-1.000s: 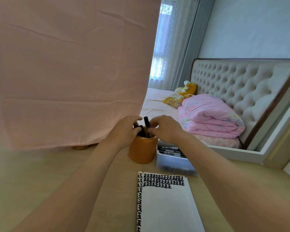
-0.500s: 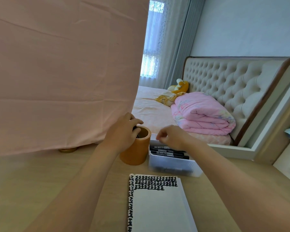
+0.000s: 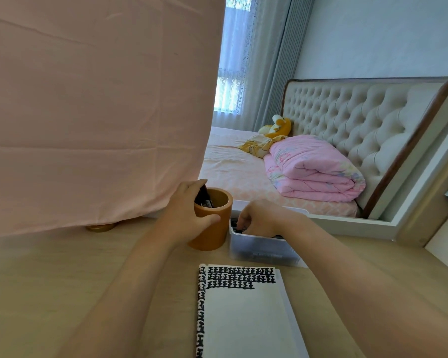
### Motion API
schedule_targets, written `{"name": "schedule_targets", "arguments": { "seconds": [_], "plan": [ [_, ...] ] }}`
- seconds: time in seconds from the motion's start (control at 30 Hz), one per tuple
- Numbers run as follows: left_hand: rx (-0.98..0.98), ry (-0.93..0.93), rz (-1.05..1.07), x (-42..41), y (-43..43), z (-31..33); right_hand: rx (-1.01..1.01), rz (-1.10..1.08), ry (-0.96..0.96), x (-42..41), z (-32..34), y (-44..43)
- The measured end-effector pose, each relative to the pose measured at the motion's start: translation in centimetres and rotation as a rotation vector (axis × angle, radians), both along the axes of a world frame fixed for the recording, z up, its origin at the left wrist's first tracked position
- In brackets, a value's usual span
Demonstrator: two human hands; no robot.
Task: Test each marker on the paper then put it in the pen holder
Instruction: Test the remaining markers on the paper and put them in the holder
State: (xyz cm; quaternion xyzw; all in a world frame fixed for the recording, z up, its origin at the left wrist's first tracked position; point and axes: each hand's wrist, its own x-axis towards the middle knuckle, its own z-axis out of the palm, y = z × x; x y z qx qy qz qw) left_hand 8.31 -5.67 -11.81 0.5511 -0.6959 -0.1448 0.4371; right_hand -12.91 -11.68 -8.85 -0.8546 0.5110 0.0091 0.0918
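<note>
Now left hand (image 3: 184, 215) in a grip around the pen holder (image 3: 213, 235), right hand (image 3: 261, 218) among markers (image 3: 234, 224) in the box (image 3: 259, 245), hold unclear.

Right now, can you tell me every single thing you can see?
Pen holder: one, orange-brown, on the desk behind the paper.
Markers: several, black, standing in the pen holder.
Box: one, clear, right of the pen holder, with dark markers inside.
Paper: one pad, white, with black marks along its top and left edges.
Desk: one, light wood.
Cloth: one, pink, hanging at the left.
Bed: one, pink sheet, behind the desk.
Quilt: one, pink, folded on the bed.
Plush toy: one, yellow, by the headboard.
Headboard: one, cream, tufted.
Curtains: grey, beyond the bed.
Left hand: grips the pen holder.
Right hand: reaches into the box; its grasp is hidden.
</note>
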Motion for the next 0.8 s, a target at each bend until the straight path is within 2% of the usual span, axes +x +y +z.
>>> {"name": "schedule_targets", "arguments": {
  "seconds": [0.17, 0.37, 0.57, 0.7, 0.8],
  "plan": [
    [-0.012, 0.003, 0.012, 0.0, -0.1, -0.5, 0.026, -0.035, 0.014, 0.4, -0.6, -0.5],
    [-0.014, -0.028, 0.033, -0.1, -0.1, -0.6, 0.021, -0.055, -0.091, -0.3, -0.4, -0.5],
    [-0.087, -0.238, 0.15, -0.2, 0.5, 0.5, -0.162, -0.032, -0.335, -2.3, 0.7, 1.6],
    [-0.262, -0.204, 0.171, -1.3, 1.7, 2.0, -0.305, -0.01, -0.529, -3.7, 2.0, 4.1],
    [-0.342, -0.185, 0.111, -2.9, 3.1, 2.8, -0.29, -0.035, -0.745, -4.5, 2.9, 6.8]
  ]
}}
